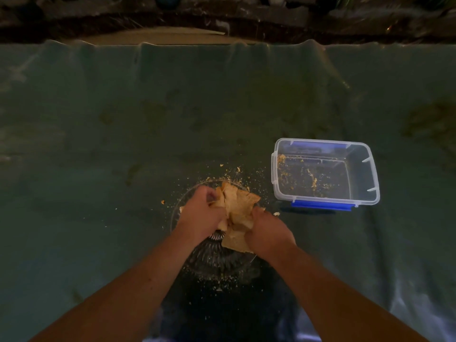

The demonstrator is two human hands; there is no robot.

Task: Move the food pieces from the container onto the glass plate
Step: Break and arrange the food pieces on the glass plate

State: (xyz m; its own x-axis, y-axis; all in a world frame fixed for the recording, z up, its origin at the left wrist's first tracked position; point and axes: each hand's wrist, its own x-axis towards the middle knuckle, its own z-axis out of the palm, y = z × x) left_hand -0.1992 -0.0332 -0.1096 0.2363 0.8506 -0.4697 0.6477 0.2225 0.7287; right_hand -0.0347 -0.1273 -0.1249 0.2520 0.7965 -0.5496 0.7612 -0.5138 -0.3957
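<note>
A heap of tan, flaky food pieces (238,213) rests on the ribbed glass plate (217,260) near the front of the table. My left hand (201,213) grips the heap's left side, and my right hand (267,232) grips its right side; both are closed around the pieces over the plate. The clear plastic container (359,174) with blue clips stands to the right of the plate. It holds only crumbs and small scraps on its floor. Much of the plate is hidden under my hands and forearms.
A dull green cloth (123,144) covers the table. Crumbs (232,172) are scattered on it around the plate, mostly behind and in front. The far table edge meets dark ground. Lighting is dim.
</note>
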